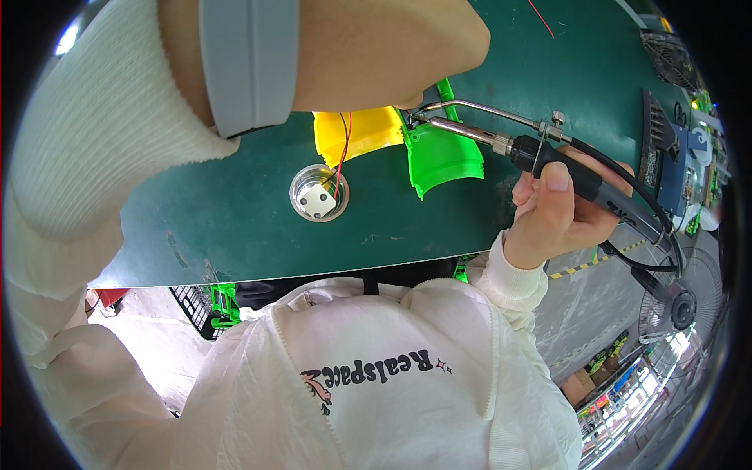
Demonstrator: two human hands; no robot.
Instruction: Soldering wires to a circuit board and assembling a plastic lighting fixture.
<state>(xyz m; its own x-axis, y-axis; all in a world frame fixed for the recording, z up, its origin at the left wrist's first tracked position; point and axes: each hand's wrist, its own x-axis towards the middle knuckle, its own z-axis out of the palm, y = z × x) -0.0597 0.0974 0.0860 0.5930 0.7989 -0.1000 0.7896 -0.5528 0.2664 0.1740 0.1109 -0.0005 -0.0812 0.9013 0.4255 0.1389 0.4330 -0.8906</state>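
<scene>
Right hand [552, 215]: one soldering iron [581, 175]. Left hand [392, 51]: seemingly two shells [445, 157].

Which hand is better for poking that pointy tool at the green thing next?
Probably the right hand: it grips the soldering iron, which points toward the green piece. The left hand is by the yellow piece, its grip hidden.

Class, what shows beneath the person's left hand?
Beneath the left hand, a yellow piece and a green piece stick out, with a red wire. The hand covers most of its fingers and anything they grip.
</scene>
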